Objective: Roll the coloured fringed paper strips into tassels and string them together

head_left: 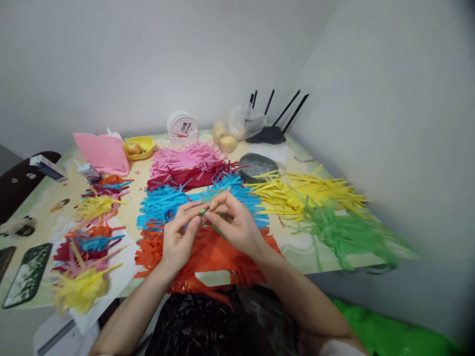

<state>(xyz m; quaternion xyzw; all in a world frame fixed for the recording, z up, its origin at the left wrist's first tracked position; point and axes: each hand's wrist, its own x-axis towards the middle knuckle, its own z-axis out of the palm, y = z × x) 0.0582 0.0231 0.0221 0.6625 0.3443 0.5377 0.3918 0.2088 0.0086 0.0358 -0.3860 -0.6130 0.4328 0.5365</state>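
Over the middle of the table my left hand (181, 235) and my right hand (239, 225) meet, fingertips close together. Both pinch a small green strip of paper (203, 211); most of it is hidden by the fingers. Beneath my wrists lies an orange fringed paper stack (215, 252). Just beyond are blue fringed paper (159, 202), then dark red fringed paper (178, 179) and pink fringed paper (185, 157). To the right spread yellow fringed paper (308, 192) and green fringed paper (341, 225).
Multicoloured paper tassels (83, 284) lie on white sheets at the left, beside a phone (28, 274). At the back stand a pink tablet case (102, 154), a yellow bowl (146, 146), a bag of round yellowish items (228, 136), a grey dish (258, 165) and a black router (269, 134).
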